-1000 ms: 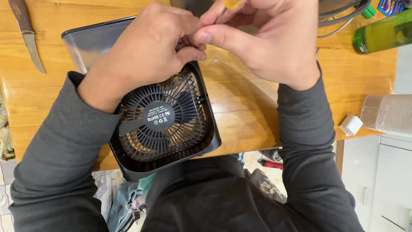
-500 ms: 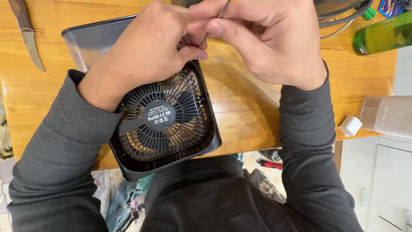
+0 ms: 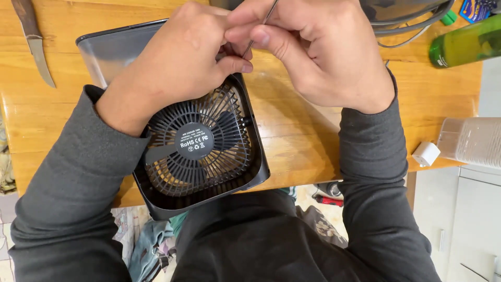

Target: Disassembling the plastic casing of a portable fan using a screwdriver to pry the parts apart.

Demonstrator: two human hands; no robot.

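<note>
A small square black fan (image 3: 201,151) with a round grille lies at the near edge of a wooden table (image 3: 292,130), partly hanging over it. My left hand (image 3: 172,62) grips the fan's far top corner, thumb pressed on the frame. My right hand (image 3: 318,52) pinches a thin metal tool (image 3: 261,26), its tip pointing down at that same corner right next to my left thumb. The tool's upper end runs out of view.
A grey see-through tray (image 3: 107,47) lies under the fan's far side. A knife (image 3: 34,39) rests at the far left, a green bottle (image 3: 464,44) at the far right. A white adapter (image 3: 425,154) and clear container (image 3: 472,141) sit at the right edge.
My right hand has shifted grip: an orange handle showed at first, now only the thin metal shaft is pinched, its tip lowered toward the fan's corner. The left hand and fan stay put.
</note>
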